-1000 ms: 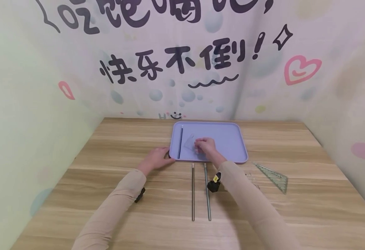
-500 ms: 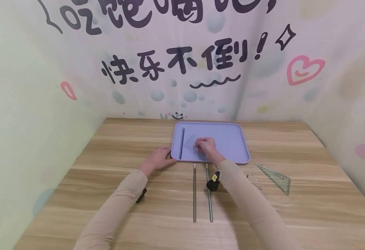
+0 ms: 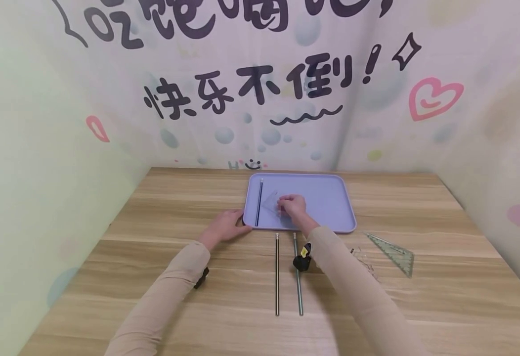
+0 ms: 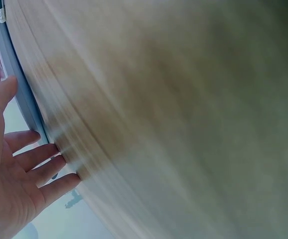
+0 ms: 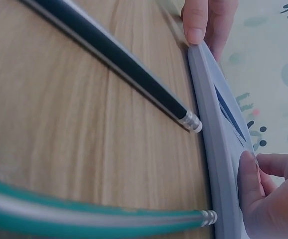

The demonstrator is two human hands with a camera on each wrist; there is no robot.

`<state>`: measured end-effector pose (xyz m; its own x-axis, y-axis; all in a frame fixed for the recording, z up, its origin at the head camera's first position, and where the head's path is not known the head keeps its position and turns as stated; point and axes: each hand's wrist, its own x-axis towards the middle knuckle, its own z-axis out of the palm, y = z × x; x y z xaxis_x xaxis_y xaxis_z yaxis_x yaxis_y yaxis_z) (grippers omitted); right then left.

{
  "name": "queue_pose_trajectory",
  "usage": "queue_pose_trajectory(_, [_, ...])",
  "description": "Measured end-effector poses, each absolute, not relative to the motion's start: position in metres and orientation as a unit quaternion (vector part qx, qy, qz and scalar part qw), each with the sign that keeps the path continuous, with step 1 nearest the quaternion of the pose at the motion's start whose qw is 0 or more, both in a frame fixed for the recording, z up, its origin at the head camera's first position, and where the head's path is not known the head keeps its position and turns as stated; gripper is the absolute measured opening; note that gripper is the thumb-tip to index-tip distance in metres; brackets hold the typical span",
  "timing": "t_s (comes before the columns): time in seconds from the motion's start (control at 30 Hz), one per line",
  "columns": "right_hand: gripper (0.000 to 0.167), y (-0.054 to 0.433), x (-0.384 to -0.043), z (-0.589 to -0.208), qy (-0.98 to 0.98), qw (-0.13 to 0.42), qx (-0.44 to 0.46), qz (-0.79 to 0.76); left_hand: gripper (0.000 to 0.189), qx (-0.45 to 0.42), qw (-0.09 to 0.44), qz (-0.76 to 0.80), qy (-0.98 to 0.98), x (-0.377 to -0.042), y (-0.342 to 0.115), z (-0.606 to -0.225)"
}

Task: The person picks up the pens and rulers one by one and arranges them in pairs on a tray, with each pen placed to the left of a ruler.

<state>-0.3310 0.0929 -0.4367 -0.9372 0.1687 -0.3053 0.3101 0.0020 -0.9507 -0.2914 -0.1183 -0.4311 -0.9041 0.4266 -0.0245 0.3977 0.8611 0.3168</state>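
Observation:
In the head view my right hand [image 3: 293, 205] is over the lavender tray [image 3: 326, 198], its thumb and fingertips pinching a clear plastic set square [image 3: 270, 201]. The set square lies close over the tray floor, just right of a dark blue pencil [image 3: 259, 203] lying lengthwise at the tray's left side. My left hand [image 3: 225, 226] rests at the tray's front left corner. Its thumb touches the front rim, and its fairly straight fingers reach along the left edge, as the left wrist view shows. The right wrist view has the right thumb [image 5: 249, 172] just above the tray rim.
A black pencil [image 3: 277, 277] and a green pencil [image 3: 299, 296] lie in front of the tray, eraser ends toward it. Rightward lies a greenish set square [image 3: 395, 254]. Another clear plastic piece [image 3: 363, 258] is partly hidden by the right sleeve. A printed cloth hangs behind the table.
The head view has shifted slightly, moving everything a little rightward in it. The pinched set square has tilted slightly; both hands stay nearly where they were.

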Motion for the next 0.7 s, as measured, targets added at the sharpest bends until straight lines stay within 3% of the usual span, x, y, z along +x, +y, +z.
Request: queue_pose_trajectory(0.7, [0.028,0.0991,-0.3292,-0.4371,0.83,0.014,0.09,-0.551,0.063,0.22,0.043,0.151,0.963,-0.2928,-0.1183,-0.4325])
